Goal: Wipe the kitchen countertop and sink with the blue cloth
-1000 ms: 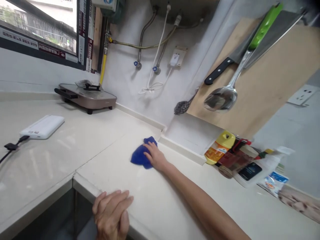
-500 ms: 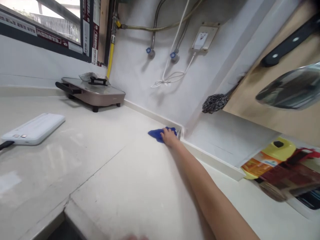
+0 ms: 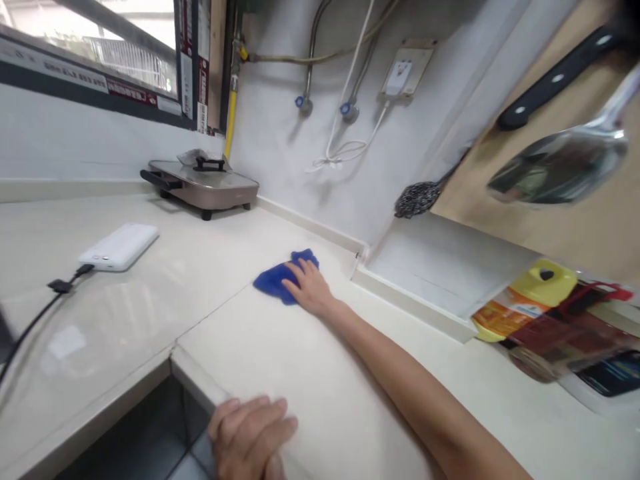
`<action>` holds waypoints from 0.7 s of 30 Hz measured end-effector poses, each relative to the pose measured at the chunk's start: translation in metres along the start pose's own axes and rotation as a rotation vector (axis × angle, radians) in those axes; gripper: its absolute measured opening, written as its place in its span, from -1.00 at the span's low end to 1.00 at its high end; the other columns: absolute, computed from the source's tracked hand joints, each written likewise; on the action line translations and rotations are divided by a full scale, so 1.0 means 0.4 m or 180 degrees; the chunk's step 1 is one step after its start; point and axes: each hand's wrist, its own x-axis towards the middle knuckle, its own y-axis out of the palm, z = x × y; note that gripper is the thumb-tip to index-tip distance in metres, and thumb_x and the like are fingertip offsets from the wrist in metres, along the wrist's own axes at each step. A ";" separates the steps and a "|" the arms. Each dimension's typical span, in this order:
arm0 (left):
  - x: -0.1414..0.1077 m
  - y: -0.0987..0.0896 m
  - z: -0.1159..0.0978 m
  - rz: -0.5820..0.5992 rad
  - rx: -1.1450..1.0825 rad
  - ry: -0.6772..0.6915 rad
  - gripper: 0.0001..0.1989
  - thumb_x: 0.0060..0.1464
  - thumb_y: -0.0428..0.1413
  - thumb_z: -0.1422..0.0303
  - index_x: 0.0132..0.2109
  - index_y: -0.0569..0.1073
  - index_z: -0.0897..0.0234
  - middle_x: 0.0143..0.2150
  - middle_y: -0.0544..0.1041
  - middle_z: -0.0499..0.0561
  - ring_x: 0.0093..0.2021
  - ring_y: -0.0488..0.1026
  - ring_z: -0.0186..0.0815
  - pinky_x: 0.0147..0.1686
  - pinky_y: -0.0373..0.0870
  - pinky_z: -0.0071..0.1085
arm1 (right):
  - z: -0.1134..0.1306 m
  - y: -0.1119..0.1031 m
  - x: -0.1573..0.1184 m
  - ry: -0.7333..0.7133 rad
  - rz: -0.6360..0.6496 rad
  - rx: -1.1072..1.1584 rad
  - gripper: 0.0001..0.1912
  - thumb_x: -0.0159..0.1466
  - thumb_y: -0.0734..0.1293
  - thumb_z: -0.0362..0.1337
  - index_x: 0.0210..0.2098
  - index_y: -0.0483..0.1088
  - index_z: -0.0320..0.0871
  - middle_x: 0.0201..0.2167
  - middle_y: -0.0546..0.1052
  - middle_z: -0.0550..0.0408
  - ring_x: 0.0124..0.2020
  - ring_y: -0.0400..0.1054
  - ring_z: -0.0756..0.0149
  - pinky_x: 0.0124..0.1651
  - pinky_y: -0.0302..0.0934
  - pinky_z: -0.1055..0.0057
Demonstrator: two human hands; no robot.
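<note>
My right hand (image 3: 311,288) lies on a blue cloth (image 3: 276,281) on the white countertop (image 3: 280,360), its fingers spread over and pressing the cloth. The cloth is crumpled, with one end sticking out to the left and another beyond the fingertips. My left hand (image 3: 250,433) rests at the counter's front edge, at the bottom of the view. Its fingers lie loosely bent on the countertop, with no object seen in them. Part of the left thumb and palm is cut off by the frame.
A white power bank (image 3: 121,247) with a black cable lies left. An electric pan (image 3: 205,187) with a glass lid stands at the back corner. On the right are a yellow-capped bottle (image 3: 525,300), other containers, a hanging scrubber (image 3: 417,199), a knife handle (image 3: 555,79) and a ladle (image 3: 560,163).
My right hand has drawn the blue cloth from the wall corner toward me and to the left. My left hand has come further into view at the counter's edge. The view has shifted.
</note>
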 end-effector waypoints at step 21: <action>0.081 -0.027 -0.397 0.2948 -0.0097 0.0626 -0.34 0.27 -0.01 0.15 0.43 -0.03 0.06 0.45 0.05 0.14 0.42 0.04 0.00 0.27 0.23 0.16 | 0.055 -0.388 -0.966 -0.0329 -0.0453 0.0256 -0.37 0.34 0.24 -0.07 0.35 0.10 -0.09 0.32 0.23 -0.19 0.24 0.22 -0.06 0.17 0.27 -0.09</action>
